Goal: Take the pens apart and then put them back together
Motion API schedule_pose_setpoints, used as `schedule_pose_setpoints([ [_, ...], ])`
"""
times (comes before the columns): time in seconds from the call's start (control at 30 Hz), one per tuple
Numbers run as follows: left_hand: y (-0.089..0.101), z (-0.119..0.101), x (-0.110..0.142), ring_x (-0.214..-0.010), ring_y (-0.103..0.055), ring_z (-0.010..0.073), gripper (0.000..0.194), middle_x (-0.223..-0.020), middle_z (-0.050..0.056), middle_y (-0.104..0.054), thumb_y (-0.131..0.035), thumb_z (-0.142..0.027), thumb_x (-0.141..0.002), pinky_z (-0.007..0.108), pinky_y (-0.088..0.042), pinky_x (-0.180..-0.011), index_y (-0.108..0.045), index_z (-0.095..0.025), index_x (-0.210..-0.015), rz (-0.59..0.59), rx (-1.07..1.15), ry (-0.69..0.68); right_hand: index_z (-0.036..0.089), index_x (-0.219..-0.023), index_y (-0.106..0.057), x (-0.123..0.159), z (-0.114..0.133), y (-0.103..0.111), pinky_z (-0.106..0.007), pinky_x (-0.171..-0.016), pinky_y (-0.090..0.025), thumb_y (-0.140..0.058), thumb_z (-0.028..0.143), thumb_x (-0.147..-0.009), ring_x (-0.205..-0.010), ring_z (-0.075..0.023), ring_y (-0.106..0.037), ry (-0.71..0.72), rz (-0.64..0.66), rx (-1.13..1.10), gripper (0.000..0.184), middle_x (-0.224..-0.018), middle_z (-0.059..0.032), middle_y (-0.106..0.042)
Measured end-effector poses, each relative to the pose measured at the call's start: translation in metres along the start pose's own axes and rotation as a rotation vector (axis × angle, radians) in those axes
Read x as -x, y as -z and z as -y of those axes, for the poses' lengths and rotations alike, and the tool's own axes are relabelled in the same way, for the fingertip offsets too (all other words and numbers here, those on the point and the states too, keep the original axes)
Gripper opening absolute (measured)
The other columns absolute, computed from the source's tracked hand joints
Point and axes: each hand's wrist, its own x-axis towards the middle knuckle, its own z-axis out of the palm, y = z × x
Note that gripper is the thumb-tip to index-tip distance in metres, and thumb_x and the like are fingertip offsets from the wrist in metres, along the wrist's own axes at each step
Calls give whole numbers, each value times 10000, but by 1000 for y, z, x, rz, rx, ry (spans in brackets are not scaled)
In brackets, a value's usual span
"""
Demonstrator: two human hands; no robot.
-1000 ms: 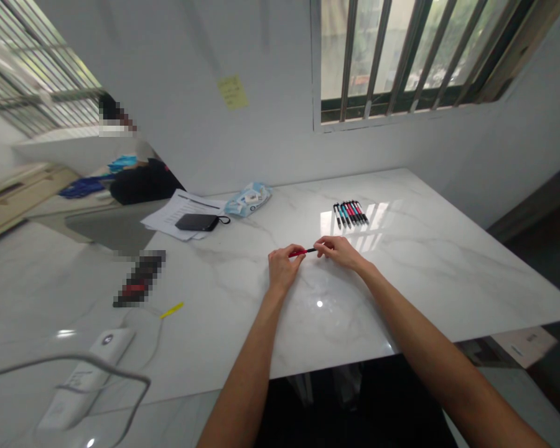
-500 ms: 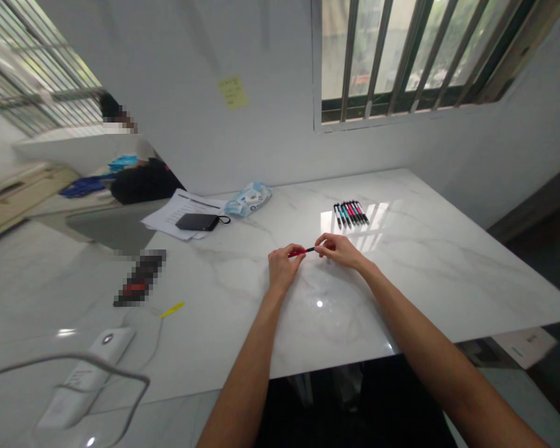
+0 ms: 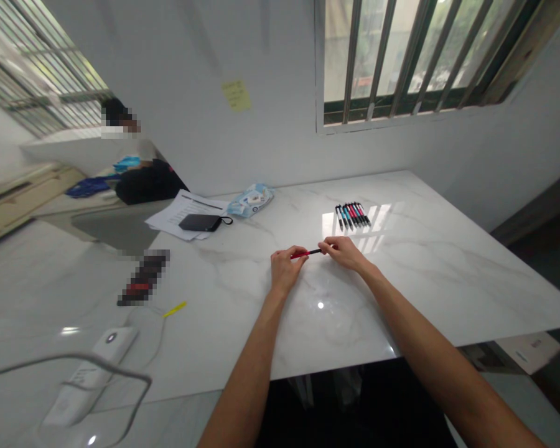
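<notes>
Between my two hands a red pen (image 3: 301, 254) with a black end lies almost level, just above the marble-patterned table (image 3: 242, 292). My left hand (image 3: 285, 267) pinches its red barrel between thumb and fingers. At the black end, my right hand (image 3: 340, 251) has its fingertips closed on the pen's tip; part of that end is hidden by the fingers. Beyond my right hand, several pens (image 3: 353, 215) in white, blue, red and black lie side by side in a row.
Papers (image 3: 168, 218) with a black phone-like device (image 3: 200, 222) lie at the back left, beside a blue-white soft pack (image 3: 251, 200). On the left are a white power strip (image 3: 91, 376), a grey cable (image 3: 70, 356) and a yellow tag (image 3: 175, 309). A person (image 3: 144, 180) sits beyond the divider.
The view has shifted slightly. My right hand has drawn a little farther from my left, and more of the pen's black end shows between them. My left hand keeps its grip.
</notes>
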Motion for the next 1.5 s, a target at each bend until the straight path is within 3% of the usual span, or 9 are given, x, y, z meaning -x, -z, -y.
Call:
schedule_pose_setpoints([
  [0.37,-3,2,0,-924,-748,209,54,-968,-17,-813,-759,-265,-863,412,-479,-1052,-769,-284,-913,13,-28,-14,196,-924,-770,0,1,-1,-251,-675,-465,-665,469,-931,-687,-147,-645,36,33,56,293,-866,-35,-777],
  [0.5,-3,2,0,-932,-749,208,65,-973,-17,-815,-760,-260,-863,405,-483,-1040,-774,-281,-923,22,-15,-17,192,-788,-774,0,1,-2,-256,-669,-454,-594,468,-979,-666,-152,-638,11,46,96,381,-744,-29,-756],
  [0.63,-2,2,1,-920,-753,209,46,-974,-11,-818,-754,-293,-876,403,-482,-1037,-784,-284,-910,21,-6,-19,206,-952,-781,1,0,-2,-253,-686,-480,-694,486,-913,-697,-146,-645,64,37,22,296,-893,-29,-784],
  [0.8,-2,4,1,-883,-755,200,40,-950,-19,-819,-765,-296,-874,398,-472,-1028,-794,-293,-902,44,-9,-29,201,-871,-804,1,-4,0,-255,-668,-453,-689,462,-923,-683,-149,-623,63,79,74,290,-752,-20,-745],
  [0.97,-3,7,1,-964,-716,233,54,-927,-9,-813,-809,-298,-839,420,-461,-1027,-800,-312,-891,55,-87,-92,235,-944,-832,1,-2,1,-253,-670,-455,-740,364,-888,-708,-149,-619,118,117,113,167,-843,-32,-748],
  [1.1,-2,7,3,-1167,-645,252,333,-1226,28,-755,-825,-331,-829,425,-434,-1092,-743,-311,-1151,-88,-78,-159,234,-945,-830,-1,-1,6,-259,-673,-458,-725,336,-903,-702,-152,-621,143,94,208,152,-861,-47,-739],
  [1.2,-2,9,3,-1230,-606,256,545,-1344,70,-678,-781,-331,-867,424,-436,-1107,-595,-284,-1378,-226,-39,-141,229,-958,-823,-3,-12,23,-275,-714,-476,-697,354,-922,-716,-168,-645,20,-59,274,181,-904,-54,-772],
  [1.4,-7,13,3,-1173,-613,257,440,-1274,80,-667,-679,-264,-921,417,-480,-1062,-585,-261,-1350,-277,9,-48,171,-1060,-819,-10,-64,81,-332,-822,-503,-589,361,-961,-920,-277,-727,-422,-511,463,314,-1014,-151,-800],
  [1.5,-8,11,5,-1136,-620,253,427,-1214,65,-684,-664,-239,-918,421,-478,-1063,-592,-264,-1339,-242,24,-52,165,-1116,-814,-17,-86,103,-339,-855,-509,-588,360,-953,-988,-300,-732,-578,-558,552,340,-1057,-173,-797],
])
